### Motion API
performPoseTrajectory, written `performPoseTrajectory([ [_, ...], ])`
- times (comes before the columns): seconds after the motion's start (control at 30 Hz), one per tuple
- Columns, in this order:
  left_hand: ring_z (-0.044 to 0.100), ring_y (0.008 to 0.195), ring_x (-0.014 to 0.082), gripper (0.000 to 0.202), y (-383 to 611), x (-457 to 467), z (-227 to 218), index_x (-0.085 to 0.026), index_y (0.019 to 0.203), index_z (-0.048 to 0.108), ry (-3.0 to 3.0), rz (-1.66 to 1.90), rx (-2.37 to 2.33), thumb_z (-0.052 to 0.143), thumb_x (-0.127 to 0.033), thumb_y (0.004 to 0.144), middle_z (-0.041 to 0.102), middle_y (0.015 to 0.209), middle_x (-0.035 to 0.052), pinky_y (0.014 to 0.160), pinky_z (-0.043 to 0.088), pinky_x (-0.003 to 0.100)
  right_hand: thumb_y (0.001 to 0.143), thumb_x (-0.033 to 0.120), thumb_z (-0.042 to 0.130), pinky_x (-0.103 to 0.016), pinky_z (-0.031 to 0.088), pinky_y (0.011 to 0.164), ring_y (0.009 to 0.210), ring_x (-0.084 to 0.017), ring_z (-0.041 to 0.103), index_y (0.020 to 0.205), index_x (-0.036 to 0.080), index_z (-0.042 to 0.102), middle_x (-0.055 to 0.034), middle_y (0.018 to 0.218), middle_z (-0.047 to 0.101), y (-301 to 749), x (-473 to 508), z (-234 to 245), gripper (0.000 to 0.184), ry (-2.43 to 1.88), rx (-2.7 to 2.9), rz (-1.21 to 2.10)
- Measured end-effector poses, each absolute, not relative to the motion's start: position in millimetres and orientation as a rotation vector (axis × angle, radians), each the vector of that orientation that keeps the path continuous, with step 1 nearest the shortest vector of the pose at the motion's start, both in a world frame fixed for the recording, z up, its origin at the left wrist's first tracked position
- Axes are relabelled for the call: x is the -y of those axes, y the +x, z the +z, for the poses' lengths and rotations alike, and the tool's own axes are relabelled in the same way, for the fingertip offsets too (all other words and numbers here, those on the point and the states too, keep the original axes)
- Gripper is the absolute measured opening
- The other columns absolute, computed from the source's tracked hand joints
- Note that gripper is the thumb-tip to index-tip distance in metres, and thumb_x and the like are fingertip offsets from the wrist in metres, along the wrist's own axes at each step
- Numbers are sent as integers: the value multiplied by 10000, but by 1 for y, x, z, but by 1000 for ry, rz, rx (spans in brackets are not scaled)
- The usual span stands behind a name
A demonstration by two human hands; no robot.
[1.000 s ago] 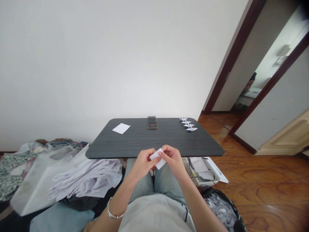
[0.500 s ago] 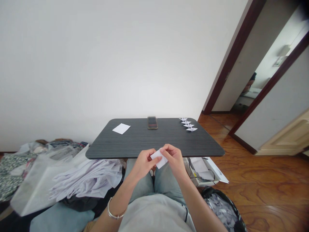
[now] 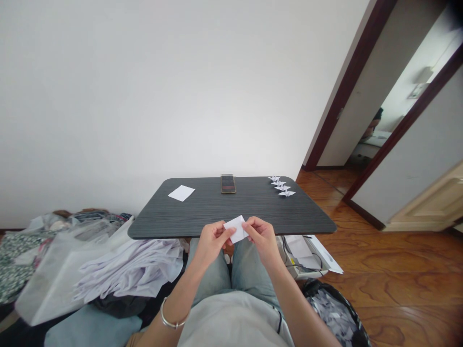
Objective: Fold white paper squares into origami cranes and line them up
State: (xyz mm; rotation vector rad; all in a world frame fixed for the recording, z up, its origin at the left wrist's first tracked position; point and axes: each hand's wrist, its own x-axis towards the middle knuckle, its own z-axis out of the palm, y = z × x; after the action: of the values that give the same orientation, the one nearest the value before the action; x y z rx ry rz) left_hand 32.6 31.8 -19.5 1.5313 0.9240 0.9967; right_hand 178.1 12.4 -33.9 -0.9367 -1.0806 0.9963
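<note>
A small folded white paper [image 3: 236, 227] is held between both hands just above the near edge of the dark grey table [image 3: 202, 212]. My left hand [image 3: 211, 241] pinches its left side. My right hand [image 3: 263, 235] pinches its right side. Both hands hover over my lap in grey trousers. On the table lie a flat white sheet [image 3: 181, 193] at the far left, a phone [image 3: 228, 183] at the far middle, and a row of several small white folded paper figures [image 3: 282, 186] at the far right.
A heap of white cloth and plastic bags [image 3: 108, 270] lies on the floor to the left. White papers and cables [image 3: 307, 253] sit under the table's right side. A dark patterned bin [image 3: 333, 308] stands at lower right. An open doorway [image 3: 398, 115] is at right.
The folded paper has been lifted a little and turned flatter between my fingers. My hands have moved slightly apart, each gripping one side.
</note>
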Motion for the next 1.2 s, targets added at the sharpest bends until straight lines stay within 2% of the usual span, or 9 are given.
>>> performPoseTrajectory([
  [0.07,523,509,106,220,34,-31,-20,-146,763,580,1490,1105,-905,616,-362,737,555,574,-19,434,368,182,699,393,654,-218,224,433,427,-75,319,551,177,513,65,460,406,178,-13,-34,297,-951,1052,963],
  [0.17,558,630,117,292,36,-30,-20,-186,982,555,1475,1286,-922,646,-282,722,552,687,-23,533,430,190,696,391,667,-218,224,437,438,-75,328,556,172,523,58,473,423,177,-14,-34,298,-957,1032,972],
  [0.3,532,597,105,163,37,-30,-20,-184,857,545,1421,1316,-872,625,-265,741,534,648,-34,541,413,193,769,436,587,-213,208,411,430,-75,330,581,170,540,52,487,415,177,-13,-36,329,-890,1014,1102],
  [0.43,501,576,88,136,38,-31,-19,-164,746,552,1345,1295,-815,658,-240,706,545,659,-31,533,379,188,759,387,616,-197,189,383,415,-68,311,836,191,609,54,555,468,175,-12,-34,210,-795,1032,1178],
  [0.5,492,575,83,143,40,-30,-18,-162,731,549,1319,1313,-810,671,-226,691,545,655,-33,537,373,186,738,346,644,-192,192,375,413,-66,309,927,213,596,55,591,490,173,-11,-33,237,-755,1061,1181],
  [0.8,516,584,85,210,41,-28,-15,-162,735,522,1200,1228,-779,702,-236,655,585,707,-22,549,393,191,762,275,604,-222,318,470,575,-118,447,748,210,594,-2,726,514,175,-14,-39,67,-688,1237,945],
  [0.97,572,745,132,204,39,-29,-15,-159,726,553,1291,1278,-853,716,-230,625,610,911,36,638,445,224,770,275,580,-228,332,483,639,-143,469,722,214,573,-13,744,502,177,-16,-38,79,-731,1304,902],
  [1.13,567,901,195,37,34,-29,-15,-172,722,645,1603,1389,-910,652,-206,711,615,960,68,752,437,280,769,294,595,-220,339,474,690,-156,500,749,209,580,-41,824,546,180,-18,-40,88,-747,1332,923],
  [1.2,570,892,198,86,30,-26,-14,-182,712,669,1730,1419,-895,604,-204,763,629,908,64,789,421,297,775,289,596,-215,339,472,693,-152,509,764,209,585,-48,862,569,181,-19,-41,82,-737,1326,947],
])
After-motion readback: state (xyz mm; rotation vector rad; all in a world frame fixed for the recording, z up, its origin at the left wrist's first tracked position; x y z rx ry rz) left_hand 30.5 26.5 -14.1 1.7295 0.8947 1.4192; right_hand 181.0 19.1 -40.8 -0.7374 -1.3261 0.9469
